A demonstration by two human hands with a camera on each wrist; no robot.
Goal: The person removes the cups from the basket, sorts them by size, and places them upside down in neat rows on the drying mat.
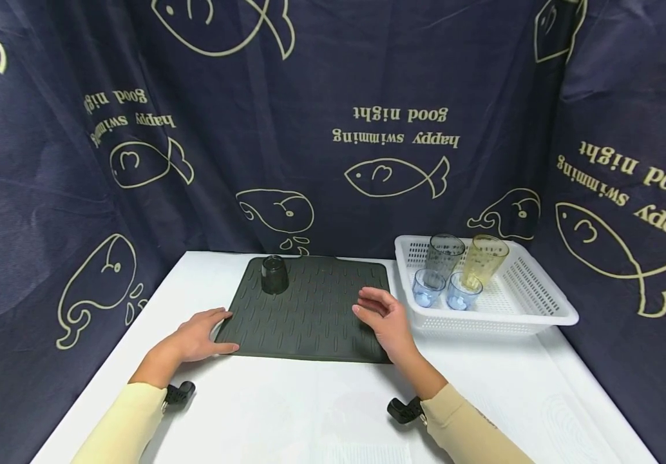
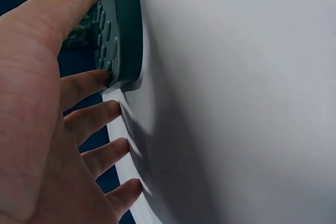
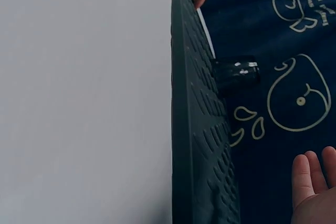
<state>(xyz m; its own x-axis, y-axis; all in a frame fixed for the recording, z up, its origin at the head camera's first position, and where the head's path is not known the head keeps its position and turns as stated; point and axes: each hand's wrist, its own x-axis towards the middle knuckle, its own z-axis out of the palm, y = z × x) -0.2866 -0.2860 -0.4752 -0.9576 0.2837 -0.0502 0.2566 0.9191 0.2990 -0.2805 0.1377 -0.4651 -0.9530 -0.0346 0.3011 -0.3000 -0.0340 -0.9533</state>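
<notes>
Left hand spread at near-left corner of mat; right hand loosely curved, holding nothing, above right side. Dark cup on mat, far left. Light, even contact likely steadies mat best.

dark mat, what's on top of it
A black cup stands on the dark mat; the surface beneath the cup is hidden, and the right hand hides another part.

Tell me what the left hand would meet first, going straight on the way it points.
The dark mat: the left hand is at its near left corner. Whether it would push the edge or pass just over it is unclear from these views.
</notes>
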